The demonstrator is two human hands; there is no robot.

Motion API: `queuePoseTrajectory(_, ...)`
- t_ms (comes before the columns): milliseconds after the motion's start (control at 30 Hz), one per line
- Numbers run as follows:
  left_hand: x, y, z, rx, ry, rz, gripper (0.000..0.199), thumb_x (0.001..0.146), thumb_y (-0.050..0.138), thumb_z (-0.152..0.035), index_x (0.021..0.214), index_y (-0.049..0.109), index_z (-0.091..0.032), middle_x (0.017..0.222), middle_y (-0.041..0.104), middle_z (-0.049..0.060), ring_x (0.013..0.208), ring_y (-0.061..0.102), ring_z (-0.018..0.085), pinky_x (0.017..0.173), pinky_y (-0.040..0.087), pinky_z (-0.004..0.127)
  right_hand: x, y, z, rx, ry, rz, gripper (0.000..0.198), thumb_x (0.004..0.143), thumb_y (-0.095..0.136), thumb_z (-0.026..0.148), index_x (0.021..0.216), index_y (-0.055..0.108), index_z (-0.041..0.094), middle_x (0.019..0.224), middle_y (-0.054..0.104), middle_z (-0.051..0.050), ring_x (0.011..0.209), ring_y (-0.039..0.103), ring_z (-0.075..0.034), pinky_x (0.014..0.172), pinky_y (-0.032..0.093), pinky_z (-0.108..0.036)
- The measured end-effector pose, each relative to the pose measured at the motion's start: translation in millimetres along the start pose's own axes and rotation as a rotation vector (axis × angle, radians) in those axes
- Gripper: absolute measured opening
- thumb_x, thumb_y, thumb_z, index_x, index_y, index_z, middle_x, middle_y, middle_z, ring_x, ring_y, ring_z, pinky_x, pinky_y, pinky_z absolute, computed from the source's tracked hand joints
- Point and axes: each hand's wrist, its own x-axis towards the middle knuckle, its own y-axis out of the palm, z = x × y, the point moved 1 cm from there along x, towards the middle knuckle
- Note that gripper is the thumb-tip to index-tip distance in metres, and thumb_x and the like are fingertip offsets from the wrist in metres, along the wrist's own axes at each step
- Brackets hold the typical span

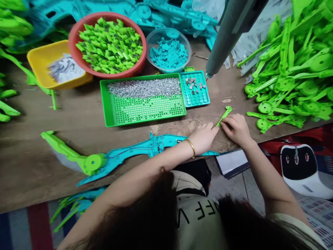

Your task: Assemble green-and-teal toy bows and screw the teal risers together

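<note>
Between my hands is a slim green plastic arm (225, 113), its rounded end pointing away from me. My left hand (208, 136), with a gold bangle at the wrist, is closed on its near end. My right hand (236, 127) pinches it from the right side; the fingertips partly hide the piece. Under my left forearm lies a long blue plastic bow-shaped body (130, 150) with thin wires along it. A green limb (91, 164) with a round hub is joined to its left end.
A green basket (104, 104) of small screws stands ahead, beside a blue tray (206, 99) with small metal discs. Behind are a red bowl (74, 34), a yellow tub (33, 62) and a clear bowl (188, 52). A grey pole (221, 45) slants down; green parts (288, 83) heap at right.
</note>
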Motion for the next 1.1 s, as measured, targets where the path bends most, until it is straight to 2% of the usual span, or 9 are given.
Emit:
queuePoseTrajectory(200,0.4,0.8,0.3,-0.008,0.008,-0.016,0.04,0.087,0.046,-0.011,0.127,0.051,-0.013,0.114,0.054,0.012,0.105,0.056,0.025,0.093,0.045,0.039,6.5,-10.9,5.4,-0.056,0.061,0.148,0.019,0.092,0.049,0.033,0.1,0.064,0.023,0.096,0.066,-0.007,0.089,0.056,-0.022,0.075,0.035,-0.037)
queuePoseTrajectory(367,0.3,1.9,0.7,-0.002,0.007,-0.013,0.041,0.087,0.045,-0.01,0.128,0.05,-0.012,0.114,0.054,0.012,0.103,0.056,0.025,0.091,0.046,0.039,16.9,-9.8,10.1,0.184,0.34,0.195,0.004,0.08,0.058,0.025,0.083,0.06,0.023,0.079,0.06,-0.001,0.082,0.056,-0.019,0.075,0.034,-0.035)
queuePoseTrajectory(533,2.2,2.3,1.4,0.026,0.001,-0.024,0.039,0.088,0.044,-0.011,0.126,0.052,-0.012,0.112,0.055,0.012,0.102,0.057,0.025,0.09,0.047,0.038,23.3,-7.1,16.3,0.169,0.496,0.171,0.006,0.073,0.061,0.025,0.076,0.056,0.022,0.077,0.058,-0.001,0.077,0.053,-0.02,0.072,0.033,-0.034)
queuePoseTrajectory(667,-2.3,5.3,-3.4,0.087,0.005,-0.063,0.047,0.091,0.043,-0.012,0.138,0.043,-0.014,0.113,0.056,0.011,0.099,0.059,0.024,0.088,0.047,0.037,18.2,-10.6,15.4,0.293,0.457,0.164,0.004,0.077,0.059,0.024,0.081,0.059,0.023,0.079,0.062,-0.002,0.077,0.056,-0.02,0.075,0.038,-0.036)
queuePoseTrajectory(733,-10.1,6.6,-7.9,0.158,0.012,-0.134,0.051,0.094,0.038,-0.013,0.145,0.034,-0.015,0.111,0.057,0.011,0.098,0.059,0.024,0.085,0.047,0.037,12.9,-11.6,13.6,0.351,0.43,0.142,0.006,0.08,0.058,0.026,0.085,0.06,0.023,0.082,0.064,-0.002,0.077,0.058,-0.019,0.077,0.041,-0.037)
queuePoseTrajectory(800,-20.9,7.2,-11.6,0.234,0.0,-0.212,0.048,0.097,0.036,-0.015,0.144,0.036,-0.013,0.108,0.058,0.011,0.098,0.059,0.025,0.083,0.046,0.037,7.1,-11.4,12.7,0.339,0.411,0.102,0.009,0.084,0.057,0.028,0.09,0.062,0.023,0.084,0.066,-0.003,0.078,0.06,-0.02,0.08,0.042,-0.039)
queuePoseTrajectory(933,-41.3,6.7,-11.2,0.307,-0.083,-0.274,0.026,0.096,0.041,-0.019,0.11,0.061,-0.011,0.099,0.06,0.012,0.097,0.058,0.027,0.08,0.045,0.038,-3.5,-9.8,17.2,0.296,0.368,0.073,0.015,0.086,0.057,0.028,0.099,0.061,0.022,0.086,0.066,-0.004,0.08,0.062,-0.021,0.083,0.043,-0.041)
queuePoseTrajectory(1000,-47.1,6.4,-8.7,0.312,-0.112,-0.262,0.02,0.096,0.043,-0.02,0.097,0.062,-0.013,0.095,0.061,0.012,0.095,0.058,0.027,0.08,0.044,0.038,-7.6,-10.5,23.2,0.273,0.366,0.041,0.016,0.087,0.057,0.027,0.101,0.059,0.022,0.087,0.065,-0.004,0.08,0.062,-0.021,0.081,0.044,-0.041)
queuePoseTrajectory(1100,-50.3,6.3,-6.1,0.294,-0.139,-0.245,0.018,0.095,0.045,-0.02,0.096,0.061,-0.014,0.097,0.061,0.012,0.096,0.058,0.028,0.081,0.044,0.038,-11.9,-13.1,37.9,0.243,0.296,-0.042,0.011,0.089,0.055,0.026,0.098,0.059,0.022,0.092,0.064,-0.006,0.088,0.061,-0.023,0.082,0.045,-0.041)
